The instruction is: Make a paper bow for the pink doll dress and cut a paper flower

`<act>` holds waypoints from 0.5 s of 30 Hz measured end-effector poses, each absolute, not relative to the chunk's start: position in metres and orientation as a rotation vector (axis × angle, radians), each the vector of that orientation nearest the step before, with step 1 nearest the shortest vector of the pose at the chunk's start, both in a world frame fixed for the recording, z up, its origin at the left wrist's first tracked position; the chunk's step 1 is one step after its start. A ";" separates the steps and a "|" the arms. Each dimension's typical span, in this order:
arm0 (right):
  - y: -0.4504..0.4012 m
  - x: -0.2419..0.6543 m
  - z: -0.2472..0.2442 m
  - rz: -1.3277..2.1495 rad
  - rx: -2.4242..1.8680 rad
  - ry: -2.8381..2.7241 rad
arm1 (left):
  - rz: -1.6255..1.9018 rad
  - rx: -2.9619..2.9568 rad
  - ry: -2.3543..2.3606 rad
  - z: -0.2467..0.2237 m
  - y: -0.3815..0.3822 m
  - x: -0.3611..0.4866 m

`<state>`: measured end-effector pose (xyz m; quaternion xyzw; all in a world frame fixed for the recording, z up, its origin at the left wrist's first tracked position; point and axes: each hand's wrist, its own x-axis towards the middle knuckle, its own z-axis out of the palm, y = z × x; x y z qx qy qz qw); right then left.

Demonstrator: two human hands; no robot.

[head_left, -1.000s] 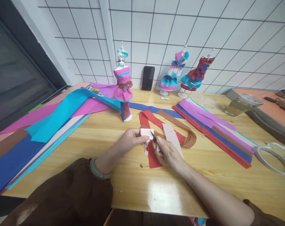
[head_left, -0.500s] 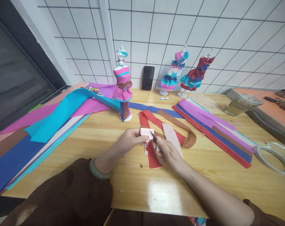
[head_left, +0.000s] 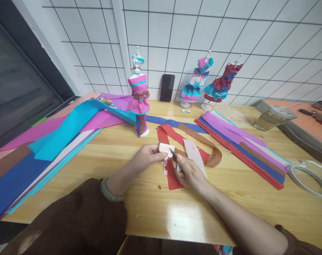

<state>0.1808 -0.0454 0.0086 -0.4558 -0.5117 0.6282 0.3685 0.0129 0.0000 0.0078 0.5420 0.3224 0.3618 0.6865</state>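
Note:
Pinched in my left hand (head_left: pixel 149 154) is a small pale pink piece of crepe paper (head_left: pixel 166 148). My right hand (head_left: pixel 187 170) is closed around small scissors (head_left: pixel 174 156); their dark tips lie against the right part of the pale piece. Most of the handles are hidden by my fingers. Beneath my hands lie a red paper strip (head_left: pixel 174 180), a pale pink strip (head_left: pixel 194 152) and small white scraps (head_left: pixel 165 168). A brown strip (head_left: pixel 216 157) curls to the right. Beyond my hands stands a mini dress form (head_left: pixel 138 102) in a pink paper dress.
Two more dressed forms (head_left: pixel 194 88) (head_left: pixel 221 85) and a phone (head_left: pixel 167 88) stand by the tiled wall. Stacked paper strips lie at left (head_left: pixel 14 187) and right (head_left: pixel 243 152). A ring of tape (head_left: pixel 291 173) and a cup of liquid (head_left: pixel 274 118) sit at the right.
The pale piece has tilted and shifted very slightly in my left hand. Both hands stay almost in place, with the scissors tips still at the piece.

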 end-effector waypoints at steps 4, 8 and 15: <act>-0.045 0.181 0.009 1.617 -1.182 -1.326 | 0.819 1.185 0.725 0.010 0.001 0.014; -0.045 0.182 0.008 1.609 -1.194 -1.340 | 0.829 1.156 0.733 0.009 0.001 0.014; -0.045 0.182 0.010 1.612 -1.186 -1.354 | 0.837 1.133 0.743 0.006 0.003 0.012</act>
